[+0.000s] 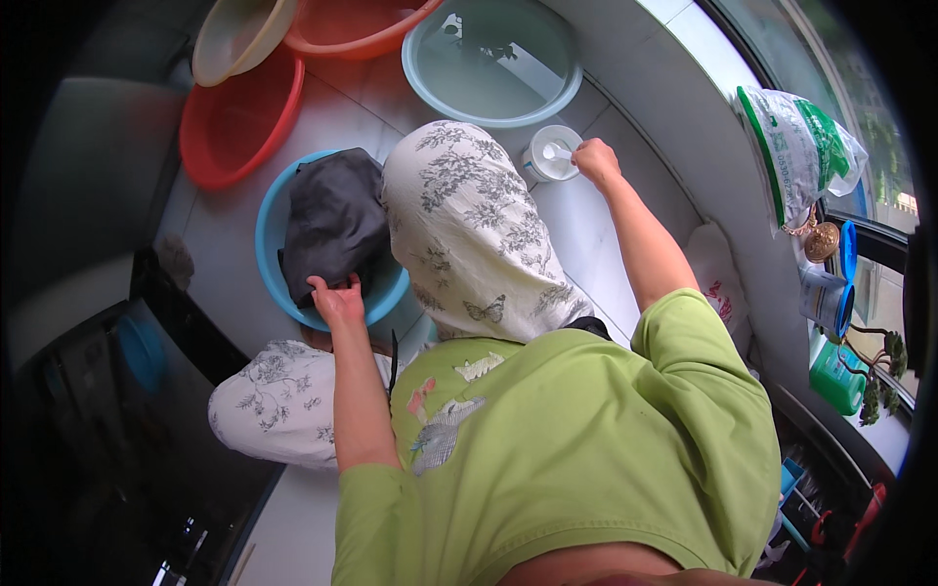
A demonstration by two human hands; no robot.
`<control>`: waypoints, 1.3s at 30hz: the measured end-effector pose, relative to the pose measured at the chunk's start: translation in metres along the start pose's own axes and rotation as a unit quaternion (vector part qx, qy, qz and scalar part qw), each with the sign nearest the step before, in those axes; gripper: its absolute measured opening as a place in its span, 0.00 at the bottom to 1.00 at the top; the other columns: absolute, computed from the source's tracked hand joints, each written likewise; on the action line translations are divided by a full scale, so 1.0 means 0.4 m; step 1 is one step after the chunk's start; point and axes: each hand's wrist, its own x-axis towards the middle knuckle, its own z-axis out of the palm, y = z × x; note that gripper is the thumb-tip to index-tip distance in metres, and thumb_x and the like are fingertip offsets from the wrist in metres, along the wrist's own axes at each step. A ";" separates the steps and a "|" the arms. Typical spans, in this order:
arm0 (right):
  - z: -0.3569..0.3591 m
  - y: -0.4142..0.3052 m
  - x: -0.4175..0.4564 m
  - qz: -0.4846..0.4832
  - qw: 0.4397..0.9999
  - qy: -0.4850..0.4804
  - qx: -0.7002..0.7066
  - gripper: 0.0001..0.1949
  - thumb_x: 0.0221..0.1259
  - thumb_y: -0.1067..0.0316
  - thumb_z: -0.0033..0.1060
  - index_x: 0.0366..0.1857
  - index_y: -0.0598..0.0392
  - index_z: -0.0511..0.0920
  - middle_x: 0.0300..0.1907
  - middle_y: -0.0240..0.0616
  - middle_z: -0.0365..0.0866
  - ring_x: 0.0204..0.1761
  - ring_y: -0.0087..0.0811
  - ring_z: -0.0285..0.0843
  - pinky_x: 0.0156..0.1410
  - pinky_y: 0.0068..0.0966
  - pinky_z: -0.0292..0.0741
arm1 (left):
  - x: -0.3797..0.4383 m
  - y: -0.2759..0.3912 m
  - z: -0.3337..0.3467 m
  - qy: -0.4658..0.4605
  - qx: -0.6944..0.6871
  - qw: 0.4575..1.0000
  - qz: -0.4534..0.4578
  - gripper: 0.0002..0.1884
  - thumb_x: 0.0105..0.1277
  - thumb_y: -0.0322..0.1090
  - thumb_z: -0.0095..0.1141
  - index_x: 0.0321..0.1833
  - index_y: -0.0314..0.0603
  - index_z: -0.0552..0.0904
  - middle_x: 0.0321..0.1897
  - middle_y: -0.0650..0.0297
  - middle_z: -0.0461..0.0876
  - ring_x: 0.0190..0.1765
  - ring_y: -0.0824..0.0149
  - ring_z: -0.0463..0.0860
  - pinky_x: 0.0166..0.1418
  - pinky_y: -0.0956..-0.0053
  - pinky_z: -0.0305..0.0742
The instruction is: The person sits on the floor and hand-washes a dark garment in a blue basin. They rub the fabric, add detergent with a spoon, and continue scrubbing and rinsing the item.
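My right hand [597, 160] grips the handle of a small white plastic scoop [555, 151]. The scoop's bowl is inside a white plastic tub [538, 165] on the floor; what the tub holds is hard to make out. Palm up, my left hand [338, 300] holds the near edge of a dark grey cloth or garment [333, 212]. That cloth is bunched in a light blue plastic basin [270, 253], partly covering its inside. Between the basin and the tub rises my knee in patterned white trousers [469, 212].
A pale blue basin of water [498, 66] stands ahead, by red [238, 124], orange [359, 29] and cream [242, 36] basins. On the right sill are a green-and-white plastic bag [799, 154], a blue-lidded container [828, 297] and a green bottle [839, 377]. Dark glossy panels [132, 439] stand left.
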 end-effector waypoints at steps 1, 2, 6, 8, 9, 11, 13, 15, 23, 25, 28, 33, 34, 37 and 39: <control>0.002 0.014 -0.001 -0.011 1.000 0.001 0.019 0.14 0.54 0.66 0.54 0.42 0.54 0.85 0.45 0.46 0.84 0.50 0.44 0.82 0.53 0.37 0.76 | -0.001 0.002 0.002 -0.010 -0.023 1.000 -0.011 0.20 0.68 0.45 0.59 0.58 0.50 0.72 0.56 0.63 0.77 0.54 0.62 0.76 0.53 0.60 0.71; 0.002 0.028 -0.001 -0.022 0.999 0.002 0.037 0.13 0.54 0.66 0.55 0.40 0.54 0.85 0.42 0.46 0.85 0.47 0.44 0.83 0.50 0.36 0.77 | 0.004 0.001 0.000 -0.023 0.057 0.998 -0.014 0.19 0.66 0.43 0.61 0.57 0.48 0.74 0.54 0.64 0.78 0.53 0.64 0.76 0.53 0.61 0.71; 0.009 0.062 -0.018 -0.002 0.992 -0.006 0.128 0.09 0.52 0.66 0.58 0.32 0.55 0.86 0.27 0.40 0.82 0.29 0.33 0.78 0.35 0.31 0.72 | -0.020 -0.034 0.032 -0.091 0.334 0.938 -0.016 0.21 0.59 0.30 0.69 0.55 0.40 0.79 0.46 0.69 0.82 0.42 0.76 0.79 0.45 0.82 0.73; 0.018 0.073 -0.031 0.003 0.984 -0.013 0.179 0.08 0.54 0.67 0.57 0.30 0.55 0.85 0.22 0.35 0.77 0.23 0.27 0.71 0.28 0.28 0.66 | 0.006 -0.055 0.013 -0.085 0.371 0.924 0.015 0.19 0.61 0.31 0.67 0.54 0.41 0.79 0.49 0.70 0.80 0.47 0.73 0.79 0.53 0.76 0.73; 0.006 0.075 -0.034 0.014 0.981 -0.027 0.189 0.07 0.56 0.67 0.57 0.29 0.55 0.85 0.20 0.33 0.75 0.22 0.25 0.68 0.26 0.28 0.64 | 0.034 -0.073 -0.015 -0.087 0.368 0.923 0.074 0.16 0.66 0.32 0.62 0.54 0.38 0.78 0.46 0.68 0.81 0.45 0.73 0.80 0.50 0.79 0.74; -0.008 0.087 -0.055 0.017 0.969 -0.054 0.241 0.08 0.60 0.67 0.56 0.28 0.57 0.83 0.18 0.31 0.71 0.20 0.23 0.63 0.23 0.26 0.57 | 0.060 -0.064 -0.023 -0.075 0.368 0.925 0.065 0.12 0.70 0.34 0.57 0.51 0.36 0.79 0.44 0.65 0.82 0.43 0.71 0.81 0.50 0.78 0.74; -0.030 0.095 -0.078 0.009 0.965 -0.043 0.260 0.08 0.61 0.67 0.56 0.28 0.57 0.82 0.18 0.30 0.70 0.19 0.22 0.61 0.23 0.25 0.54 | 0.045 -0.056 0.006 -0.090 0.338 0.934 0.067 0.11 0.71 0.37 0.55 0.48 0.36 0.78 0.41 0.64 0.82 0.42 0.69 0.81 0.51 0.74 0.75; -0.064 0.091 -0.101 -0.012 0.952 -0.047 0.301 0.09 0.63 0.67 0.55 0.28 0.59 0.81 0.16 0.28 0.68 0.17 0.20 0.56 0.22 0.24 0.50 | 0.012 -0.045 0.033 -0.089 0.273 0.956 0.065 0.11 0.72 0.39 0.53 0.45 0.37 0.77 0.40 0.62 0.82 0.41 0.67 0.81 0.51 0.70 0.75; -0.307 -0.204 -0.302 -0.212 0.914 -0.017 0.346 0.10 0.67 0.66 0.55 0.36 0.63 0.82 0.16 0.23 0.63 0.15 0.13 0.51 0.19 0.16 0.47 | -0.002 -0.028 0.052 -0.021 -0.011 1.000 0.012 0.17 0.73 0.50 0.49 0.51 0.44 0.70 0.43 0.61 0.79 0.42 0.61 0.81 0.44 0.57 0.79; -0.337 -0.312 -0.392 -0.285 0.899 0.002 0.332 0.10 0.68 0.65 0.56 0.37 0.62 0.82 0.16 0.22 0.63 0.16 0.12 0.51 0.20 0.15 0.47 | 0.009 -0.025 0.052 -0.012 -0.039 0.999 -0.004 0.18 0.72 0.50 0.51 0.53 0.45 0.69 0.46 0.60 0.78 0.43 0.60 0.81 0.43 0.56 0.80; -0.326 -0.456 -0.513 -0.362 0.874 -0.050 0.319 0.11 0.68 0.64 0.58 0.37 0.63 0.82 0.17 0.21 0.63 0.16 0.12 0.51 0.20 0.15 0.48 | 0.026 -0.028 0.037 -0.029 -0.029 0.998 -0.038 0.19 0.68 0.44 0.58 0.55 0.46 0.68 0.50 0.58 0.77 0.44 0.58 0.81 0.41 0.56 0.81; -0.136 -0.614 -0.579 -0.373 0.851 -0.223 0.293 0.10 0.67 0.66 0.58 0.35 0.64 0.82 0.15 0.22 0.62 0.15 0.14 0.50 0.20 0.18 0.47 | 0.053 -0.064 0.032 -0.016 0.043 0.998 -0.046 0.22 0.59 0.24 0.62 0.54 0.44 0.67 0.49 0.56 0.75 0.42 0.57 0.81 0.38 0.56 0.84; -0.077 -0.627 -0.587 -0.359 0.861 -0.236 0.271 0.10 0.67 0.66 0.57 0.35 0.64 0.81 0.15 0.23 0.62 0.15 0.14 0.50 0.20 0.17 0.46 | 0.048 -0.070 0.036 -0.012 0.047 0.998 -0.047 0.21 0.57 0.21 0.58 0.51 0.43 0.67 0.46 0.57 0.75 0.42 0.57 0.81 0.39 0.54 0.85; 0.095 -0.639 -0.557 -0.298 0.883 -0.291 0.217 0.10 0.66 0.67 0.56 0.33 0.65 0.81 0.15 0.26 0.64 0.15 0.17 0.52 0.19 0.20 0.48 | 0.039 -0.089 0.042 -0.024 0.036 0.998 -0.052 0.20 0.57 0.20 0.56 0.50 0.43 0.67 0.45 0.57 0.74 0.43 0.57 0.81 0.40 0.53 0.85; 0.194 -0.631 -0.521 -0.266 0.904 -0.287 0.171 0.11 0.65 0.67 0.56 0.33 0.65 0.82 0.16 0.27 0.67 0.15 0.18 0.54 0.19 0.21 0.50 | 0.019 -0.090 0.051 -0.016 0.051 0.996 -0.068 0.24 0.56 0.18 0.53 0.55 0.46 0.67 0.49 0.57 0.74 0.45 0.56 0.81 0.40 0.52 0.85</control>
